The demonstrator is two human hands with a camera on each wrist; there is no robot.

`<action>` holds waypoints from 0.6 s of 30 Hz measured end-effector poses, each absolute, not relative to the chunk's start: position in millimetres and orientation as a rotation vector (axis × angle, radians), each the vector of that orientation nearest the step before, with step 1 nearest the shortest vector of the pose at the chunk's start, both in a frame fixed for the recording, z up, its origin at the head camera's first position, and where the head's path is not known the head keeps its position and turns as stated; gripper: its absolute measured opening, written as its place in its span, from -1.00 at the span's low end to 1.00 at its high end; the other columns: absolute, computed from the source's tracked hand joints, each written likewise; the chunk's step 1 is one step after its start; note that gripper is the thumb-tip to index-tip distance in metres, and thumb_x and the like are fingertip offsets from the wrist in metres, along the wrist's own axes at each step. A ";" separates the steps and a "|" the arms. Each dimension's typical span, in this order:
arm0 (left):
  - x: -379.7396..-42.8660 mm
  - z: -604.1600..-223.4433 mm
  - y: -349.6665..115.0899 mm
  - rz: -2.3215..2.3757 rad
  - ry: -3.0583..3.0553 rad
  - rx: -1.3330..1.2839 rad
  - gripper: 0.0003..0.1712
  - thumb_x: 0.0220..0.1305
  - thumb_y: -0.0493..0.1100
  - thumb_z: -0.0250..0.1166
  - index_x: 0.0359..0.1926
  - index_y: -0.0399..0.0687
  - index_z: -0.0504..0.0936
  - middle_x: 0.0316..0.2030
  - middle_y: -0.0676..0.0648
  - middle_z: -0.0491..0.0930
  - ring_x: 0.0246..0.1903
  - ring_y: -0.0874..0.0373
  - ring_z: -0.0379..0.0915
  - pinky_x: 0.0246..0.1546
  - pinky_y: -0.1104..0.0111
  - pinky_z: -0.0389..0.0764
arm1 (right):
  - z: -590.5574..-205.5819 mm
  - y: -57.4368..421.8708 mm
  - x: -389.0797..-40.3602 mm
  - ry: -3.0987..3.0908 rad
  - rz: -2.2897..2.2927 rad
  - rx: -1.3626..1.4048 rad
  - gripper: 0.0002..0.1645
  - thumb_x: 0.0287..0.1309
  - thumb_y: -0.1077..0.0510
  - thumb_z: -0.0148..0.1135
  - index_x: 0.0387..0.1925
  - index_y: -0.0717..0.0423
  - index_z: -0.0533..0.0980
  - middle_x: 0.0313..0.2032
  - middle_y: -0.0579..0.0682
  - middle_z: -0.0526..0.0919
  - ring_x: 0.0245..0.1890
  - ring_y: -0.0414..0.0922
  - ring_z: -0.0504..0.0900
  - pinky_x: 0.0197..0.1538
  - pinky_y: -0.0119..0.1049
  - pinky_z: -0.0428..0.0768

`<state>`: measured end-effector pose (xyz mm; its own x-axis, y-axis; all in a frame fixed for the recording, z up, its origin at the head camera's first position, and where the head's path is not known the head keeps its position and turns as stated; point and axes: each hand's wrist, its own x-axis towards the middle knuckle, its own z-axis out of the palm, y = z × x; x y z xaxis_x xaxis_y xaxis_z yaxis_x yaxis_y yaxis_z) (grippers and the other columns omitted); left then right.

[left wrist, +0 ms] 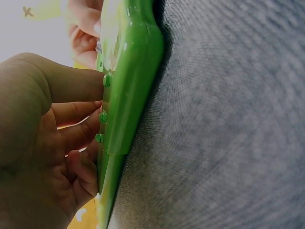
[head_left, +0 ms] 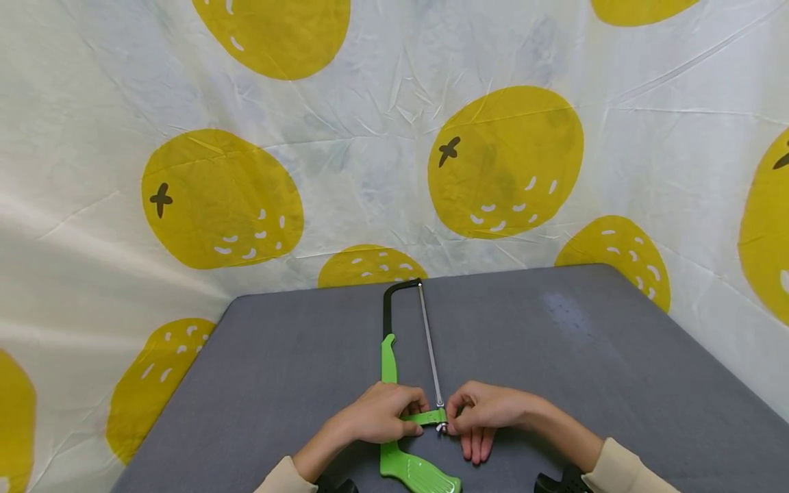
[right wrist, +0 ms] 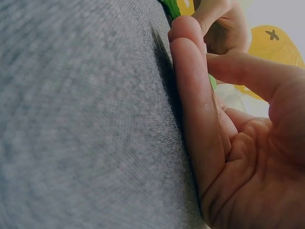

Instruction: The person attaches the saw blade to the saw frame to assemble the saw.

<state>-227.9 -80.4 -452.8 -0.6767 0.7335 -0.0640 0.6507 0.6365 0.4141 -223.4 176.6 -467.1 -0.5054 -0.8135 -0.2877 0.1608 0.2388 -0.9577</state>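
Observation:
A hacksaw (head_left: pixel 388 363) with a green handle and a black front bow lies flat on the grey table, its bow pointing away from me. The thin blade (head_left: pixel 429 342) runs along its right side down to a green cross arm. My left hand (head_left: pixel 383 414) grips the frame at that cross arm; in the left wrist view, thumb and fingers reach over the green frame (left wrist: pixel 136 81). At the blade's near end sits a small metal wing nut (head_left: pixel 441 428). My right hand (head_left: pixel 487 409) pinches at it with thumb and forefinger, the other fingers resting on the table. The fingertips partly hide the nut.
The grey cloth-covered table (head_left: pixel 296 349) spreads around the saw. Behind and beside it hangs a white curtain (head_left: pixel 370 185) printed with yellow fruit. A pale smudge (head_left: pixel 567 315) marks the table's right half.

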 end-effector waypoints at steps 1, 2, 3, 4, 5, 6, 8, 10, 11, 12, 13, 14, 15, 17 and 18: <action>-227.9 -452.9 -80.3 0.532 2.632 1.131 -0.81 0.27 0.01 0.46 -0.12 0.27 0.68 -0.37 0.33 0.61 -0.41 0.53 0.43 -0.28 0.57 0.46 | -467.1 176.8 -223.5 1.638 -1.410 -0.617 -0.94 0.33 0.26 0.21 -0.24 0.21 0.56 -0.57 -0.05 0.73 -0.60 -0.29 0.72 -0.53 -0.41 0.66; -228.0 -453.1 -80.2 0.531 2.632 1.131 -0.81 0.27 0.00 0.46 -0.12 0.27 0.68 -0.37 0.33 0.61 -0.42 0.53 0.43 -0.28 0.56 0.46 | -467.2 176.9 -223.5 1.635 -1.410 -0.614 -0.94 0.33 0.26 0.21 -0.24 0.21 0.56 -0.57 -0.05 0.73 -0.60 -0.29 0.72 -0.52 -0.40 0.66; -228.0 -453.2 -80.1 0.531 2.632 1.130 -0.81 0.27 0.00 0.46 -0.12 0.27 0.68 -0.37 0.34 0.61 -0.42 0.53 0.42 -0.28 0.56 0.46 | -467.2 177.0 -223.5 1.634 -1.411 -0.614 -0.94 0.32 0.26 0.21 -0.24 0.20 0.56 -0.57 -0.05 0.73 -0.60 -0.29 0.72 -0.53 -0.40 0.66; -228.0 -453.2 -80.0 0.531 2.632 1.130 -0.81 0.26 0.00 0.46 -0.12 0.26 0.68 -0.37 0.33 0.61 -0.42 0.53 0.42 -0.28 0.56 0.46 | -467.3 177.0 -223.6 1.632 -1.412 -0.613 -0.94 0.32 0.26 0.21 -0.24 0.20 0.56 -0.57 -0.05 0.73 -0.61 -0.29 0.72 -0.53 -0.40 0.66; -227.8 -452.9 -79.9 0.531 2.632 1.129 -0.81 0.26 0.00 0.46 -0.12 0.26 0.68 -0.37 0.33 0.61 -0.42 0.53 0.42 -0.28 0.56 0.46 | -467.4 177.0 -223.6 1.632 -1.413 -0.614 -0.94 0.32 0.26 0.21 -0.25 0.20 0.56 -0.57 -0.05 0.73 -0.61 -0.29 0.72 -0.53 -0.40 0.66; -227.8 -452.9 -80.0 0.533 2.632 1.127 -0.81 0.26 0.00 0.46 -0.12 0.26 0.68 -0.37 0.33 0.61 -0.42 0.53 0.42 -0.28 0.56 0.46 | -467.5 177.0 -223.6 1.633 -1.413 -0.616 -0.94 0.32 0.26 0.22 -0.25 0.21 0.56 -0.58 -0.05 0.73 -0.61 -0.29 0.72 -0.53 -0.40 0.66; -227.8 -452.6 -80.0 0.534 2.631 1.124 -0.82 0.26 0.00 0.46 -0.12 0.26 0.69 -0.37 0.34 0.61 -0.42 0.53 0.42 -0.28 0.57 0.46 | -467.5 176.9 -223.5 1.635 -1.414 -0.617 -0.94 0.32 0.26 0.22 -0.25 0.21 0.56 -0.58 -0.05 0.72 -0.61 -0.29 0.72 -0.53 -0.40 0.66; -227.7 -452.6 -79.9 0.536 2.633 1.124 -0.82 0.26 0.00 0.46 -0.13 0.26 0.69 -0.37 0.34 0.61 -0.42 0.54 0.42 -0.28 0.57 0.46 | -467.2 176.8 -223.2 1.637 -1.416 -0.617 -0.94 0.32 0.26 0.22 -0.26 0.21 0.56 -0.59 -0.05 0.72 -0.61 -0.28 0.72 -0.53 -0.40 0.66; -227.7 -452.6 -79.9 0.537 2.633 1.124 -0.82 0.26 0.00 0.46 -0.13 0.26 0.69 -0.37 0.34 0.61 -0.42 0.54 0.42 -0.28 0.57 0.46 | -466.9 176.7 -223.0 1.638 -1.417 -0.617 -0.94 0.32 0.26 0.23 -0.26 0.21 0.56 -0.59 -0.05 0.72 -0.61 -0.29 0.72 -0.53 -0.40 0.66; -227.8 -452.9 -79.9 0.537 2.634 1.125 -0.82 0.26 0.00 0.47 -0.13 0.27 0.69 -0.37 0.34 0.61 -0.42 0.54 0.42 -0.28 0.57 0.46 | -466.7 176.6 -222.7 1.640 -1.419 -0.617 -0.95 0.31 0.27 0.23 -0.26 0.21 0.56 -0.60 -0.06 0.72 -0.62 -0.28 0.72 -0.54 -0.40 0.65; -227.7 -452.8 -79.9 0.538 2.634 1.125 -0.82 0.26 0.00 0.47 -0.12 0.27 0.69 -0.37 0.34 0.61 -0.41 0.54 0.43 -0.28 0.57 0.46 | -466.6 176.4 -222.4 1.643 -1.421 -0.615 -0.95 0.31 0.27 0.23 -0.26 0.21 0.56 -0.60 -0.06 0.71 -0.62 -0.29 0.72 -0.54 -0.40 0.65; -227.6 -452.8 -80.0 0.539 2.634 1.125 -0.81 0.26 0.00 0.47 -0.12 0.27 0.69 -0.36 0.33 0.62 -0.41 0.53 0.43 -0.28 0.57 0.46 | -466.5 176.1 -222.1 1.646 -1.422 -0.614 -0.95 0.31 0.27 0.23 -0.26 0.21 0.56 -0.60 -0.06 0.71 -0.62 -0.29 0.72 -0.54 -0.40 0.65; -227.4 -452.5 -80.1 0.539 2.634 1.124 -0.81 0.26 0.00 0.47 -0.12 0.27 0.69 -0.36 0.33 0.62 -0.41 0.53 0.43 -0.28 0.57 0.46 | -466.4 175.8 -221.8 1.649 -1.423 -0.613 -0.95 0.30 0.27 0.23 -0.26 0.21 0.56 -0.61 -0.06 0.71 -0.63 -0.29 0.72 -0.55 -0.40 0.65; -226.7 -451.2 -80.4 0.542 2.630 1.121 -0.81 0.26 0.00 0.47 -0.12 0.26 0.69 -0.35 0.32 0.63 -0.40 0.52 0.44 -0.27 0.56 0.46 | -466.3 175.2 -221.3 1.656 -1.427 -0.611 -0.95 0.30 0.27 0.23 -0.27 0.22 0.57 -0.61 -0.06 0.71 -0.63 -0.29 0.71 -0.55 -0.40 0.64; -226.2 -450.5 -80.5 0.543 2.629 1.119 -0.81 0.26 0.00 0.47 -0.11 0.26 0.69 -0.35 0.32 0.63 -0.40 0.52 0.45 -0.27 0.56 0.47 | -466.4 174.9 -221.1 1.658 -1.428 -0.609 -0.95 0.29 0.27 0.23 -0.27 0.22 0.57 -0.61 -0.06 0.71 -0.63 -0.29 0.71 -0.56 -0.40 0.64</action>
<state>-226.2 -80.5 -450.5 -0.6809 0.7293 -0.0669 0.6431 0.6390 0.4221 -221.1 174.9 -466.4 -0.5264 -0.8026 -0.2807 0.1584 0.2318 -0.9598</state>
